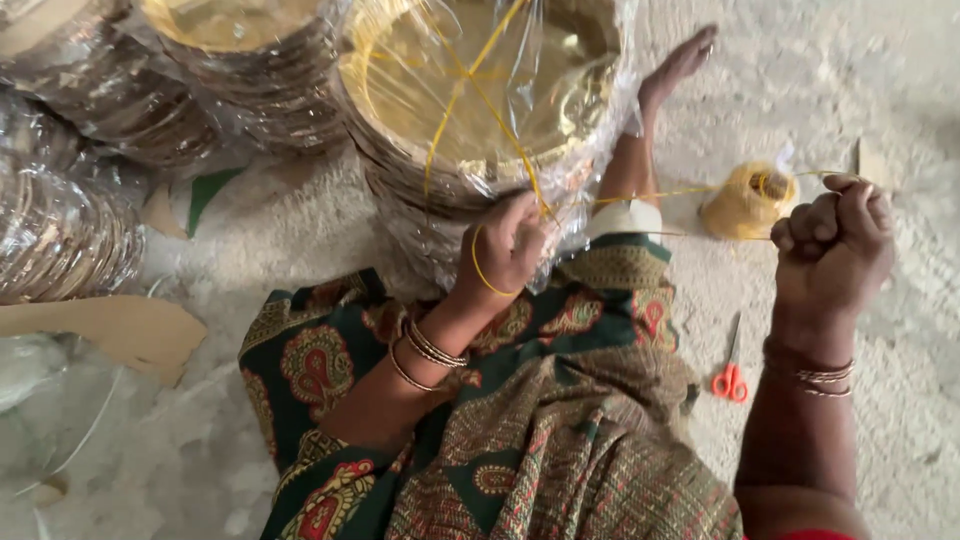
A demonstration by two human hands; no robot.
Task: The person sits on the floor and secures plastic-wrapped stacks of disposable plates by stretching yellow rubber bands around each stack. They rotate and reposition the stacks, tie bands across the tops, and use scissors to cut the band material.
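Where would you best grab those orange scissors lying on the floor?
Judging by their pose, take the scissors by the orange finger loops, coming from above. The loops lie at the near end, toward the person's right hand, while the thin blades point away toward the spool of yellow string.

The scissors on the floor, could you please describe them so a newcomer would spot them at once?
Start at the person's raised right hand pulling yellow string. Just left of that wrist, on the pale floor beside the patterned cloth, lie the small scissors. Their bright orange-red handles are unlike anything nearby.
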